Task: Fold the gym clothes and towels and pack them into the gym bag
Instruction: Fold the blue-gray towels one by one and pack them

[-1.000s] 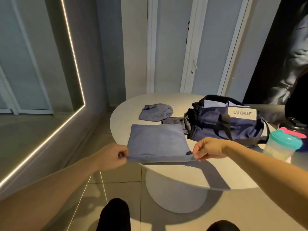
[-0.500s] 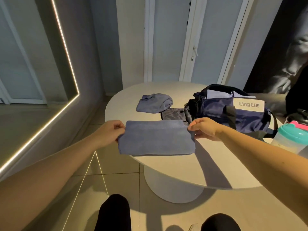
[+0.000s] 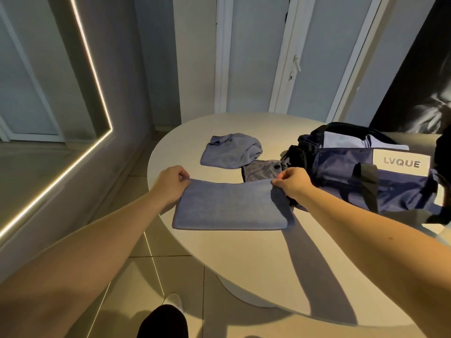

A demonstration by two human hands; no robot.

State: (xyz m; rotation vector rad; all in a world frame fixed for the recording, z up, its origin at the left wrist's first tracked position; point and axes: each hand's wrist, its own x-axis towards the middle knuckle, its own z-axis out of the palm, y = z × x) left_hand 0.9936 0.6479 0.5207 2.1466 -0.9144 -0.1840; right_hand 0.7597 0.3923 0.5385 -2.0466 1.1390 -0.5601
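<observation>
A blue towel [image 3: 229, 207] lies folded in half on the round white table [image 3: 256, 259], its fold toward me. My left hand [image 3: 172, 180] pinches its far left corner. My right hand [image 3: 291, 182] pinches its far right corner. Behind the towel lie a crumpled blue garment [image 3: 231, 152] and a grey garment [image 3: 262, 170]. The navy gym bag [image 3: 371, 176], labelled LVQUE, stands open at the right with light folded cloth [image 3: 341, 140] inside.
The table's left edge drops to a tiled floor [image 3: 170, 247]. A wall with a lit strip [image 3: 61, 172] runs along the left. Doors stand behind the table. My shoe [image 3: 173, 301] and dark knee show below.
Both hands carried the towel's near edge up and away from me, laying it over the far edge. The towel now lies halved on the table. The camera has come closer.
</observation>
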